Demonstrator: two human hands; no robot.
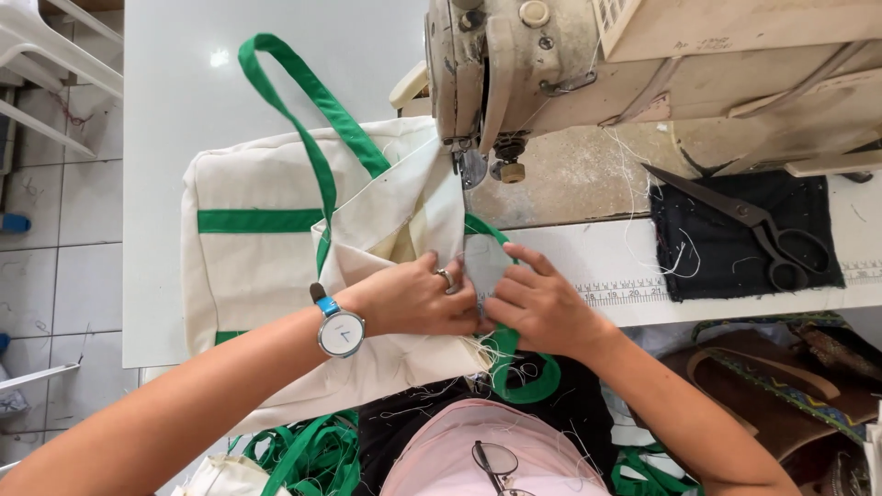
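Observation:
A cream canvas tote bag with green straps and a green band lies on the white table, one corner folded up toward the needle of a worn beige sewing machine. My left hand, with a ring and a wristwatch, pinches the bag's folded edge. My right hand presses a small grey fabric patch against the same edge. Both hands touch each other just in front of the presser foot.
Black scissors rest on a dark cloth at the right, above a printed ruler strip. Green strap offcuts pile near my lap. Glasses hang on my pink top. A brown bag sits lower right, white plastic chairs upper left.

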